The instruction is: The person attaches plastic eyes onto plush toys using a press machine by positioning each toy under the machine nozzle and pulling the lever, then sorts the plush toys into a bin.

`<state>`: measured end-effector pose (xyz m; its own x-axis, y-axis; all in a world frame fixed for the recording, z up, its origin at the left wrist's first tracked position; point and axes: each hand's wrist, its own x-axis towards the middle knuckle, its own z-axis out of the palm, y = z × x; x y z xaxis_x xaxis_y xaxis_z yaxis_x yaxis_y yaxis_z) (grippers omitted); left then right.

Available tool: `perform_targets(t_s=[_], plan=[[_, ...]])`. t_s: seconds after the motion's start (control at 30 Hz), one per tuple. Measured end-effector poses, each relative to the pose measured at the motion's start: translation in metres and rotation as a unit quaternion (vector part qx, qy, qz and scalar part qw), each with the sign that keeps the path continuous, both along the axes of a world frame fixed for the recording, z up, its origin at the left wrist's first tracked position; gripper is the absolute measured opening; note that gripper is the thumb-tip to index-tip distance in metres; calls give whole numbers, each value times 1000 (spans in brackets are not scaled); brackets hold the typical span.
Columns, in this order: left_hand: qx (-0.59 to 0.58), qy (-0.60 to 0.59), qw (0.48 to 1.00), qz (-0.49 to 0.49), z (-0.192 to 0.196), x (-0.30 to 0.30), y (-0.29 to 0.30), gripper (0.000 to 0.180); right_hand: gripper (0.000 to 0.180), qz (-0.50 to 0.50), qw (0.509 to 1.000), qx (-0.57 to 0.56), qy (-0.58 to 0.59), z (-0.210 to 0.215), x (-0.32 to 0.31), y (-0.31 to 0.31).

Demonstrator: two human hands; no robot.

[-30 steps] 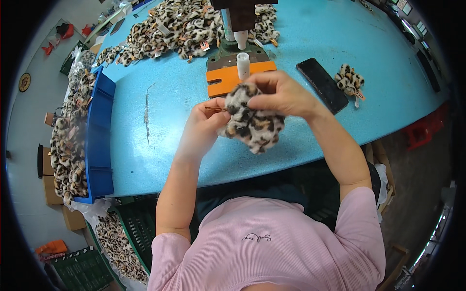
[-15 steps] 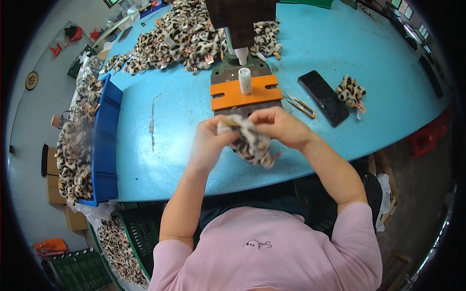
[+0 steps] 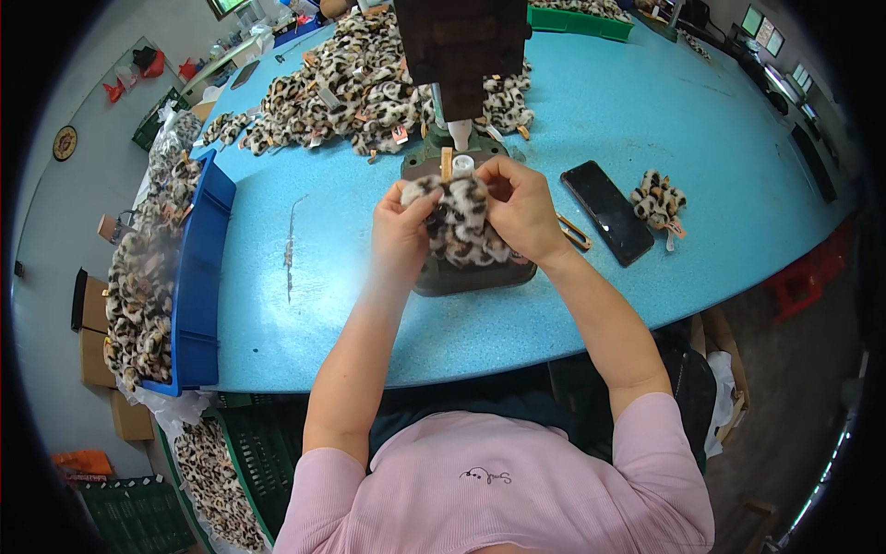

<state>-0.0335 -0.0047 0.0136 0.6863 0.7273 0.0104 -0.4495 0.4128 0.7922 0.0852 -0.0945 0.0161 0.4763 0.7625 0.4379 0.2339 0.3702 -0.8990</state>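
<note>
Between my hands is a small leopard-spotted plush piece (image 3: 464, 226), white with black and tan patches. My left hand (image 3: 403, 222) pinches its left upper edge, and my right hand (image 3: 520, 208) grips its right upper edge. It is held up against the front of a bench press (image 3: 461, 55), right at the white upright post (image 3: 463, 165) on the press base. A white punch tip (image 3: 460, 135) hangs just above that post. The plush hides most of the orange plate. Whether the plush touches the post, I cannot tell.
A big heap of similar plush pieces (image 3: 346, 78) lies behind the press. The blue bin (image 3: 198, 277) at left is full of them. To the right are yellow-handled thread snips (image 3: 574, 233), a black phone (image 3: 609, 214) and one tagged plush (image 3: 658, 198).
Both hands have moved forward, away from my body, carrying the plush from in front of the press up to its white post. The plush now covers most of the orange plate.
</note>
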Motion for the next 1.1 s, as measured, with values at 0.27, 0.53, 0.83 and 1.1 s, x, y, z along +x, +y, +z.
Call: perform_targets(t_s=[0.27,0.53,0.83,1.1], plan=[[124,144,981,45,4,32,31,16,4,-124,974,-124,-144,7,43,30],[112,271,955,-52,7,25,43,18,8,101,969,-220,45,-15,66,42],[51,141,977,-151,6,20,45,28,12,93,977,-184,46,-18,49,38],[246,250,930,-112,19,32,28,30,15,110,981,-150,61,-36,67,44]])
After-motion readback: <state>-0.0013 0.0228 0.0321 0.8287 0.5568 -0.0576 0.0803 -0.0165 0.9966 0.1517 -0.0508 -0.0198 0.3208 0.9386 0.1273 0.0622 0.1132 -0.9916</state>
